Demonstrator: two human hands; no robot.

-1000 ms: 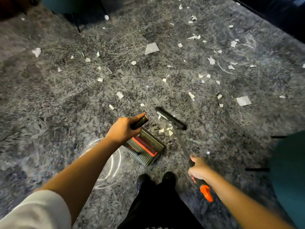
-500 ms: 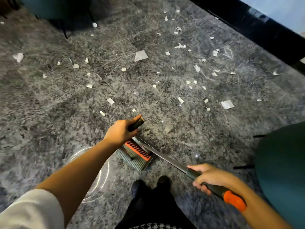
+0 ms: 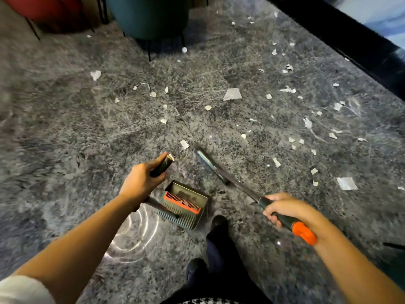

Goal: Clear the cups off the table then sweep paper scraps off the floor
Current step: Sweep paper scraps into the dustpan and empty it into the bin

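My left hand (image 3: 140,183) grips the black handle of a grey dustpan (image 3: 186,204) with an orange comb strip, standing on the floor just ahead of my feet. My right hand (image 3: 285,208) holds the broom (image 3: 228,178) by its dark, orange-tipped handle; the blurred broom head lies out to the upper right of the dustpan mouth. Several white paper scraps (image 3: 232,94) are strewn over the grey marbled floor, most of them ahead and to the right. Some scraps show inside the pan.
A teal chair (image 3: 146,16) and a red chair (image 3: 43,12) stand on thin black legs at the top left. A dark ledge (image 3: 341,34) runs along the top right. My shoes (image 3: 217,224) are just behind the dustpan.
The broom head has swung out of the dustpan mouth and away to the upper right. My view has tilted up, so the chairs now show. The dustpan has shifted slightly.
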